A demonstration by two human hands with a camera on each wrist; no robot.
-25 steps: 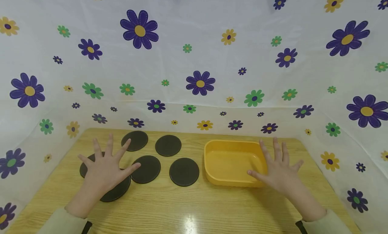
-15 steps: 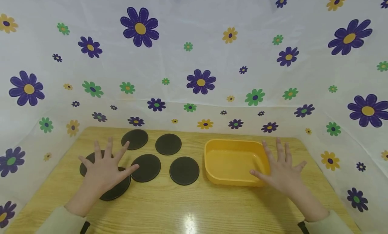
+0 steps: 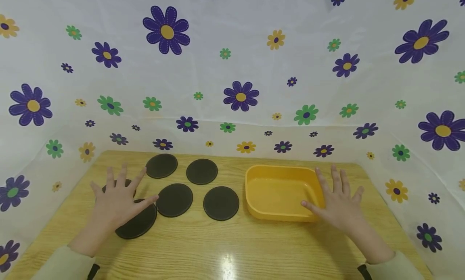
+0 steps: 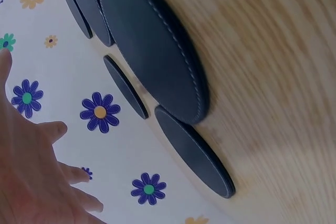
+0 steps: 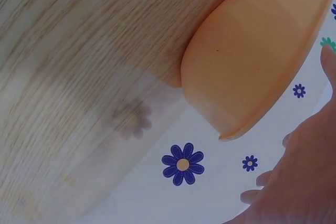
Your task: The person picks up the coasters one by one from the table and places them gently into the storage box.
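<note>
My left hand [image 3: 115,203] hovers with spread fingers above two black round coasters at the left, partly covering the far-left coaster [image 3: 125,184] and the near one [image 3: 138,223]. More coasters lie beside it: one at the back [image 3: 161,166], a middle one [image 3: 174,200], and two further right [image 3: 202,171] [image 3: 221,203]. In the left wrist view, pale stitching runs round the edge of a coaster [image 4: 152,45]. My right hand [image 3: 341,209], fingers also spread, is over the right end of a yellow rectangular tub [image 3: 279,193]. Neither hand holds anything.
The wooden table [image 3: 203,247] bears the coasters at left and the tub at right. A white cloth [image 3: 203,70] with purple, green and yellow flowers stands round the back and both sides of the table.
My left hand has drifted left, showing more of the near coaster. My right hand has shifted slightly to the right. Coasters and tub stay in place; the head view tilts slightly.
</note>
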